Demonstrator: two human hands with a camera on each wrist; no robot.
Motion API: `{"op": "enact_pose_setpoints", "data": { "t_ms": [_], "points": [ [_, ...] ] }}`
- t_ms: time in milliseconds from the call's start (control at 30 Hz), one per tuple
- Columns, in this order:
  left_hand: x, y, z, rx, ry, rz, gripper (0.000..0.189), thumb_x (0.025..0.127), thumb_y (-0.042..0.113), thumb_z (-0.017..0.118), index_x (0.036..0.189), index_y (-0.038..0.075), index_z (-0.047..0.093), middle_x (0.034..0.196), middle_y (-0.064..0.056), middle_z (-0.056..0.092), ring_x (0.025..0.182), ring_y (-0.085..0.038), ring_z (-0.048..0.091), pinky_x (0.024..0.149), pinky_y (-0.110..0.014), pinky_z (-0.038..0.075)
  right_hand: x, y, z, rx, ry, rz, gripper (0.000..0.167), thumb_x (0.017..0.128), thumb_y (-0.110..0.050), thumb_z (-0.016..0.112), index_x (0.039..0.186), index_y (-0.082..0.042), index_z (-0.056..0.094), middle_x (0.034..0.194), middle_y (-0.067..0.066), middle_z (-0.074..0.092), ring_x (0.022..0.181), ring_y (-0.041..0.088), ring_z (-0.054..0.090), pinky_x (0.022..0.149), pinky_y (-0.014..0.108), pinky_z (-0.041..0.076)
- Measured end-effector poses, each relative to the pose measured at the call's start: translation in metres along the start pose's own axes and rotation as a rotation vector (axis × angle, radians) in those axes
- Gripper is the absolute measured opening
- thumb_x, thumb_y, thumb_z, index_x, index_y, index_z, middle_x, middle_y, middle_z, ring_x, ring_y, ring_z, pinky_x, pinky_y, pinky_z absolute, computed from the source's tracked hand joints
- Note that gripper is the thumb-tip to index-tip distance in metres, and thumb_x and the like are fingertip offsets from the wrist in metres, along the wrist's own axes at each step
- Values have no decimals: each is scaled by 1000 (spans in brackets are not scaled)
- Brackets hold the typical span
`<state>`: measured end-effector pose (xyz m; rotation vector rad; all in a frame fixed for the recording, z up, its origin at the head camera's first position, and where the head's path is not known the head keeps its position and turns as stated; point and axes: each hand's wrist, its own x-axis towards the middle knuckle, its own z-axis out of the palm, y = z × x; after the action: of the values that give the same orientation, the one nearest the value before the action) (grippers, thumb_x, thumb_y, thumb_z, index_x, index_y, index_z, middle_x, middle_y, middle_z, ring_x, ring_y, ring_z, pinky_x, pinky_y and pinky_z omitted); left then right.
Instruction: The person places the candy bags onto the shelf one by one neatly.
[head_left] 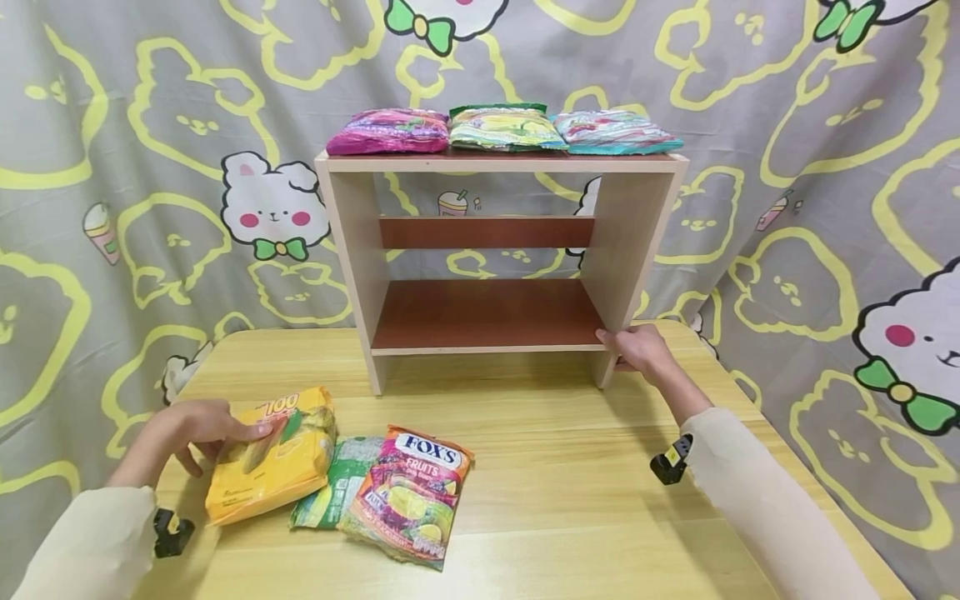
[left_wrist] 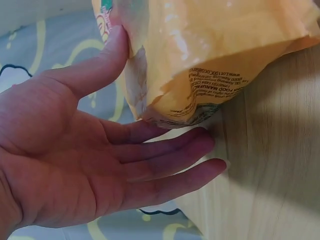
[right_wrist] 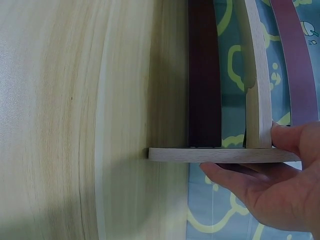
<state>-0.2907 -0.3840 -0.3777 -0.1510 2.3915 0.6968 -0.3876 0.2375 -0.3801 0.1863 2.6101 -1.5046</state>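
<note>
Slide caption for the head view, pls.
Left hand holding a yellow packet, right hand gripping a shelf unit topped with three packets.

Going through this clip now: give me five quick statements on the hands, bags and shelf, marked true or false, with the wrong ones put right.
1. The left hand touches the yellow bag. True.
2. The right hand grips the left side panel. False: the right hand grips the right side panel.
3. Three bags lie on top of the shelf. True.
4. The Fox's bag lies on the shelf's lower board. False: the Fox's bag is on the table.
5. The Fox's bag partly covers a green bag. True.
</note>
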Motion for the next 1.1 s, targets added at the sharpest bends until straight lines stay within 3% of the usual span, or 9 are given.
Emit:
{"op": "enact_pose_setpoints", "data": {
  "t_ms": [100,200,267,333,433,533,633,867,1100],
  "points": [
    [1,0,1,6,4,-7,57,97,60,58,89,3,59,91,-10,64,87,-24,68,75,-49,62,0,0,1,-6,8,1,63,102,-34,57,141,15,47,147,31,46,131,43,55,85,33,62],
    [3,-1,2,1,2,0,61,98,59,57,95,-2,61,93,-13,67,86,-26,69,74,-48,63,-1,-1,1,-16,12,-4,63,102,-34,56,141,15,47,147,31,47,130,43,56,85,33,62],
    [4,1,2,-11,2,8,74,98,58,58,114,-14,58,103,-28,65,91,-31,69,75,-48,63,-1,-1,1,-20,15,-4,62,102,-34,56,140,15,47,146,31,47,129,42,56,85,33,62],
    [6,2,3,-13,11,21,90,98,58,57,132,-24,43,116,-40,59,98,-40,68,75,-49,62,-1,-1,1,-25,16,-5,62,102,-34,56,140,15,48,146,31,47,129,42,56,85,33,62],
    [10,5,4,9,45,33,99,99,58,55,138,-29,29,124,-46,50,103,-45,65,75,-49,62,-2,-1,1,-29,17,-4,63,102,-35,56,140,15,48,146,32,47,130,42,56,85,33,62],
    [14,6,5,21,86,38,87,101,57,52,128,-24,39,113,-36,53,99,-42,64,75,-49,61,-2,-1,1,-22,13,-4,63,102,-35,56,140,15,48,147,32,47,130,42,56,85,32,62],
    [15,8,6,9,107,45,79,102,55,51,119,-21,36,107,-30,49,95,-39,61,74,-49,60,-3,-1,2,-14,8,-3,63,102,-35,56,140,15,48,147,32,46,130,42,56,85,32,61],
    [16,12,6,5,121,64,80,103,59,43,121,-16,21,112,-38,43,94,-37,57,71,-45,57,-3,-1,2,-34,24,-10,63,101,-36,57,139,14,49,144,31,50,128,41,58,88,34,61],
    [19,12,8,-100,128,113,87,106,54,39,136,-20,3,128,-47,30,99,-40,54,76,-45,54,-3,-1,2,-36,31,-5,64,101,-36,58,139,14,49,143,31,50,127,40,58,96,42,58]
  ]
}}
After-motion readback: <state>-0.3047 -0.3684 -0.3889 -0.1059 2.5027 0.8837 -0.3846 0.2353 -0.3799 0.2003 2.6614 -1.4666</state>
